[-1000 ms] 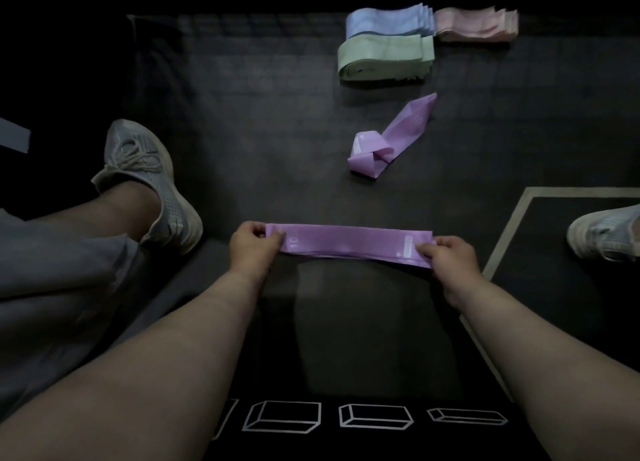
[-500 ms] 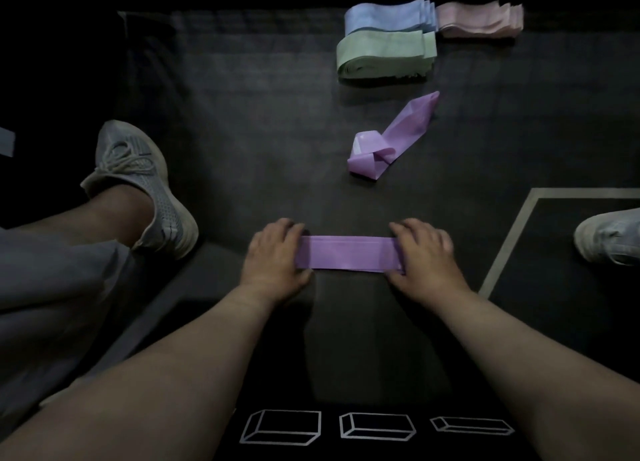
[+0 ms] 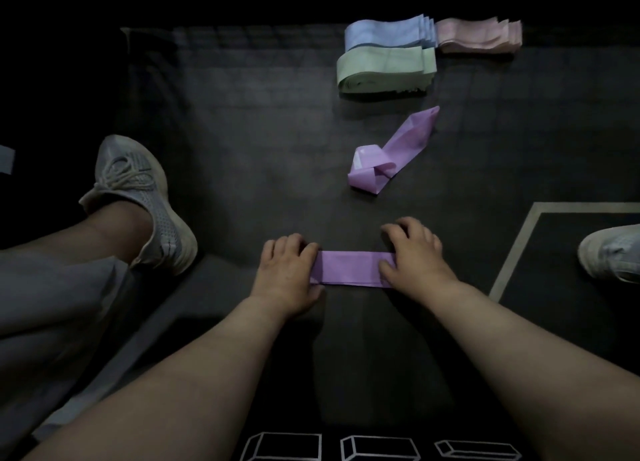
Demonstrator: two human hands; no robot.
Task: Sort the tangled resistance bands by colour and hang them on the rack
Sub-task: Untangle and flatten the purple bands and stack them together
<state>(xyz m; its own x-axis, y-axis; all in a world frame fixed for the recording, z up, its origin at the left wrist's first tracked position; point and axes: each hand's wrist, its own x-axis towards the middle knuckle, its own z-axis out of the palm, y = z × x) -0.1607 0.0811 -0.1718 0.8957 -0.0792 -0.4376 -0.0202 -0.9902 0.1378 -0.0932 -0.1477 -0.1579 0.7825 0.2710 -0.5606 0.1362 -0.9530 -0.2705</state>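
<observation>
A folded purple band (image 3: 349, 268) lies flat on the dark floor mat in front of me. My left hand (image 3: 287, 273) rests palm down on its left end and my right hand (image 3: 414, 256) on its right end, both pressing it to the mat. A second purple band (image 3: 391, 152) lies twisted farther ahead. At the far edge sit sorted stacks of folded bands: blue (image 3: 388, 33), green (image 3: 384, 69) and pink (image 3: 478, 35). No rack is in view.
My left foot in a grey sneaker (image 3: 138, 197) rests on the mat to the left, my other shoe (image 3: 609, 253) at the right edge. A pale line (image 3: 516, 246) marks a box on the floor at right.
The purple band, held stretched above the floor by its ends a second ago, now lies folded shorter on the mat. Both hands have moved closer together and press on it.
</observation>
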